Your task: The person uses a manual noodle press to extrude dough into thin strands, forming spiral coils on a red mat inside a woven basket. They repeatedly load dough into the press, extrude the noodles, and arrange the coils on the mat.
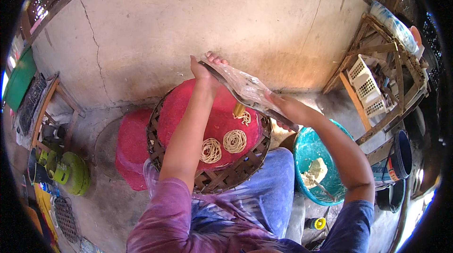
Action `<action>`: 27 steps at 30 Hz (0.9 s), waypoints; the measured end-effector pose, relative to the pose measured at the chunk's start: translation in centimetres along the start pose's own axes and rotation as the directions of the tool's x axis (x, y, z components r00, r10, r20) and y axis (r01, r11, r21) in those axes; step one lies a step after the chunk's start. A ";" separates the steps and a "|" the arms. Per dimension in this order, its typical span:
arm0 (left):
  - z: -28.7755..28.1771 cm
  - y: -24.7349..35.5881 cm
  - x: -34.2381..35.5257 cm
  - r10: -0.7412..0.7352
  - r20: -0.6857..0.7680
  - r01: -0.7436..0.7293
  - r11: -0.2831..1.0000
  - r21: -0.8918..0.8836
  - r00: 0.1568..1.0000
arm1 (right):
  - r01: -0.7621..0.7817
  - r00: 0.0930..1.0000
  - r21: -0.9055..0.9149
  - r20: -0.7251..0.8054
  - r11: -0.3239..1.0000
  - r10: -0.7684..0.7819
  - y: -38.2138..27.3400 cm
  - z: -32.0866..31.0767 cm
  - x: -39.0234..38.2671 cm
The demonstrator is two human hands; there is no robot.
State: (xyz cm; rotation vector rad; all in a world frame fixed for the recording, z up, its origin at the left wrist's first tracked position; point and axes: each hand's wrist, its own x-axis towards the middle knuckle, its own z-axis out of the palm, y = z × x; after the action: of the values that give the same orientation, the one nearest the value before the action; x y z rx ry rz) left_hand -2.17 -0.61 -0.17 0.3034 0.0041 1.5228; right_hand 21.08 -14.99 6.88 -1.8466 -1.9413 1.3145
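Press (243,85): held aloft over the tray (221,184), slanting from upper left down to lower right; its face is pale and smeared, its near edge dark.
Cylinder (239,110): brass-coloured, below the press, its upper part hidden by it.
Strands (245,119): thin and pale, gathered loosely beneath the cylinder, above the red cloth (181,106).
Coils: two on the cloth, the left one (211,150) just beside the left forearm, the right one (235,141) in plain sight.
Tray: round and woven, at the person's lap, its rim showing around the cloth.
Basin (306,142): turquoise, right of the tray, holding a lump of dough (317,172) and a stick (326,192); the right arm covers part of its right side.
Right side: a wooden rack (361,106) with a white crate (366,83); nearer, a dark bucket (401,154).
Left side: a green gas bottle (75,173) on the floor; a red bundle (133,151) close by the tray.
In the way: the left forearm crosses the tray and hides part of the cloth; the press blocks the cloth's upper right.
Left grip (208,70): closed around the press's upper end, arm stretched nearly straight forward.
Right grip (289,110): closed around the lower end, elbow bent outward, forearm angled inward.
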 end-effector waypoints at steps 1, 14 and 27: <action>0.3 -0.3 -0.4 0.011 -0.031 -0.011 1.000 0.021 0.999 | 0.050 0.998 0.047 0.028 0.998 -0.052 0.0 -0.5 -0.8; 2.1 0.2 -1.9 -0.087 -0.178 0.085 0.996 -0.019 0.980 | 0.030 0.999 0.039 -0.044 0.999 -0.028 0.3 0.2 -2.6; -0.3 -2.9 -5.9 -0.412 -0.164 0.208 0.064 0.976 0.896 | 0.080 0.992 0.226 -0.109 0.971 -0.056 5.3 0.1 -2.9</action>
State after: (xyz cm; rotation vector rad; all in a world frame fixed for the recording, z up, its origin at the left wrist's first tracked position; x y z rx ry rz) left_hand 0.26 -6.43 -2.12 1.4431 0.9859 0.7816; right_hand 25.51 -18.30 4.57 -1.6862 -1.7053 1.3338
